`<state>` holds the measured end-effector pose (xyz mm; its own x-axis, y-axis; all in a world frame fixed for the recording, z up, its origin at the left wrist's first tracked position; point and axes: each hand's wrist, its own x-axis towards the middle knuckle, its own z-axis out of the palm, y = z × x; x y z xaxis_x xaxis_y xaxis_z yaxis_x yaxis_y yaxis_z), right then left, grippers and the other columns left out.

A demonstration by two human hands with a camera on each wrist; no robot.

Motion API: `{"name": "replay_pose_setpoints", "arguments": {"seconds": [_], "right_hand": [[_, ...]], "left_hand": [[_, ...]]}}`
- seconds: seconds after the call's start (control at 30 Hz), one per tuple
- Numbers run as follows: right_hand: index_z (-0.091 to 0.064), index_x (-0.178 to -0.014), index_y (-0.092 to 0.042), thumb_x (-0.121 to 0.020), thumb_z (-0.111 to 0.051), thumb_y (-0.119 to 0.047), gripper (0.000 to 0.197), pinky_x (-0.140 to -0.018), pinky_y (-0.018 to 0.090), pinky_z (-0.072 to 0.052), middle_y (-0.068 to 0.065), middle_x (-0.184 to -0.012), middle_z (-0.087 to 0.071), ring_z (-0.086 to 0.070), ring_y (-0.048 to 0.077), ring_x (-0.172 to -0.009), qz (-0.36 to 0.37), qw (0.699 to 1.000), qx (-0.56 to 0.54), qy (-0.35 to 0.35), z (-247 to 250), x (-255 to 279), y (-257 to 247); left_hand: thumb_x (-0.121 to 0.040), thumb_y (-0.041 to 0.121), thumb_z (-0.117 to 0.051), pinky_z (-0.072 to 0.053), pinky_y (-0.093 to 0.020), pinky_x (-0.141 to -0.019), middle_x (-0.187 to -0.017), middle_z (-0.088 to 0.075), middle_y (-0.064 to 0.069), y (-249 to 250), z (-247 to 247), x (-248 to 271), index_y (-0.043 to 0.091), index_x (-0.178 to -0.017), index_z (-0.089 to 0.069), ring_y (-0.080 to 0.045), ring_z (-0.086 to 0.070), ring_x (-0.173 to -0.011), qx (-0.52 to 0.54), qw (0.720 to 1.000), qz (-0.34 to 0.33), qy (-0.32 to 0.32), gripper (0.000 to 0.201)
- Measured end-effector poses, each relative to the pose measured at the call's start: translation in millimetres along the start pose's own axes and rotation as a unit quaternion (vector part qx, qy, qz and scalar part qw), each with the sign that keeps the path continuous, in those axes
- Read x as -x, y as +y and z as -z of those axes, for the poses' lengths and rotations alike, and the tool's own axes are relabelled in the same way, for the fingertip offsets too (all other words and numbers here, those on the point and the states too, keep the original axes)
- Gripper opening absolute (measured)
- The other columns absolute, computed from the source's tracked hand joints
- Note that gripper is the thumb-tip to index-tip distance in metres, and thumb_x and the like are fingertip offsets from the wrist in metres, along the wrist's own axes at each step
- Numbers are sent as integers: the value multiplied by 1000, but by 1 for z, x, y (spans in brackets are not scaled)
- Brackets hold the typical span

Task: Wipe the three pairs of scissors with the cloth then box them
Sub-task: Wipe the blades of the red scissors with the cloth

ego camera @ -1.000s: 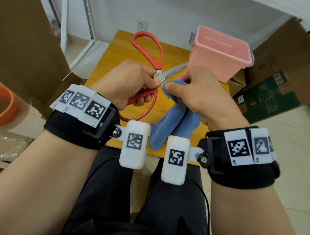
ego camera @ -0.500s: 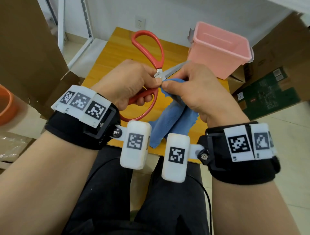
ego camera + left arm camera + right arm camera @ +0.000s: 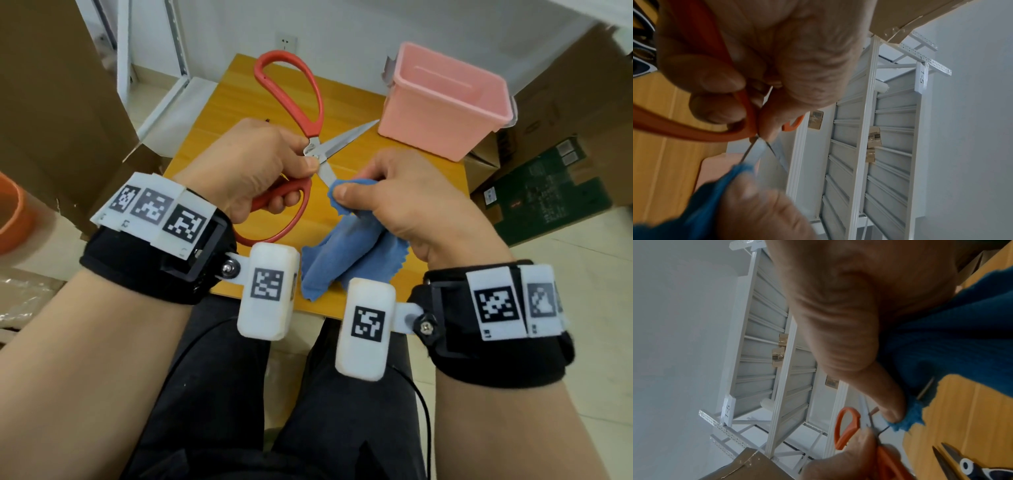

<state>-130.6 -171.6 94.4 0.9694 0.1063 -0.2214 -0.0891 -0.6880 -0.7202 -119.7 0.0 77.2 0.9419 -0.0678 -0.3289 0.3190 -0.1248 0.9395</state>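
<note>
Two hands work above the bench (image 3: 219, 113): your left hand (image 3: 246, 164) grips the open red scissors (image 3: 308, 102) at the pivot, and your right hand (image 3: 404, 198) pinches the cloth (image 3: 346, 253) around one blade. At 1 o'clock stands the pink box (image 3: 445, 102).

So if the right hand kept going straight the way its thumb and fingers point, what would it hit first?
Most likely the left hand, at the thumb by the scissors' pivot. The right hand pinches the blue cloth around one blade and points along it toward that pivot. Depth is hard to judge.
</note>
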Motion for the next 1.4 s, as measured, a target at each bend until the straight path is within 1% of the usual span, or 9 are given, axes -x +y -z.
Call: {"name": "replay_pose_setpoints", "arguments": {"seconds": [0.07,0.23,0.47,0.63,0.77,1.0,1.13,1.27,1.4], "right_hand": [[-62,-74,-13,-87,-75,-28,24,-55,26,-38,-3,-62,-53,-47,9,-55,-8,1000,0,-2,-1,1,1],[-68,-85,2,-89,-74,-30,32,-62,31,-40,9,-72,-51,-48,17,-64,21,999,-23,34,-2,-5,-10],[-59,-71,-14,-90,-72,-28,28,-56,27,-35,0,-65,-50,-44,11,-59,6,1000,-15,5,0,2,1],[-63,-85,-13,-91,-72,-34,23,-63,30,-40,-1,-72,-53,-50,14,-67,1,1000,-26,15,-5,-1,7],[-59,-85,-14,-91,-71,-36,26,-66,35,-45,0,-73,-55,-53,17,-70,11,998,-35,44,-8,-8,0],[-58,-89,-18,-92,-69,-36,22,-62,31,-40,-2,-78,-56,-53,15,-72,18,999,-23,26,-8,-4,9],[-59,-92,-17,-93,-69,-35,21,-57,30,-42,0,-78,-61,-56,15,-69,6,999,-31,15,-8,0,15],[-57,-88,-20,-92,-70,-35,20,-63,35,-46,1,-81,-61,-57,16,-73,-3,999,-40,16,-6,0,17],[-57,-86,-21,-92,-71,-34,20,-66,37,-48,1,-82,-61,-57,17,-75,-7,998,-54,18,-6,0,18]], "left_hand": [[-89,4,-66,-36,-24,-40,-63,-55,-10,-1,0,0,10,-90,-67,-18,-50,-45,-1,1000,3,2,6],[-87,3,-68,-35,-24,-42,-59,-54,-8,2,-6,2,16,-97,-63,-18,-50,-45,12,1000,3,8,17],[-90,3,-63,-33,-23,-41,-61,-52,-9,0,0,1,6,-92,-68,-18,-49,-44,5,1000,8,-5,6],[-90,4,-63,-33,-24,-42,-62,-54,-9,0,-2,3,8,-91,-70,-17,-49,-45,7,1000,11,3,8],[-89,2,-65,-32,-26,-46,-64,-53,-9,5,-6,3,15,-86,-63,-18,-49,-45,14,1000,12,24,14],[-91,4,-62,-33,-22,-40,-63,-51,-9,1,2,1,8,-89,-67,-17,-48,-44,9,1000,14,-4,7],[-92,5,-62,-34,-21,-39,-65,-52,-9,0,3,0,6,-100,-69,-16,-48,-44,13,1000,17,1,11],[-92,5,-61,-34,-20,-39,-66,-51,-8,1,2,-1,8,-96,-69,-14,-48,-44,16,1000,13,-1,9],[-92,5,-61,-33,-20,-39,-66,-50,-9,-1,2,-3,3,-110,-69,-15,-47,-43,25,1000,12,2,19]]}}
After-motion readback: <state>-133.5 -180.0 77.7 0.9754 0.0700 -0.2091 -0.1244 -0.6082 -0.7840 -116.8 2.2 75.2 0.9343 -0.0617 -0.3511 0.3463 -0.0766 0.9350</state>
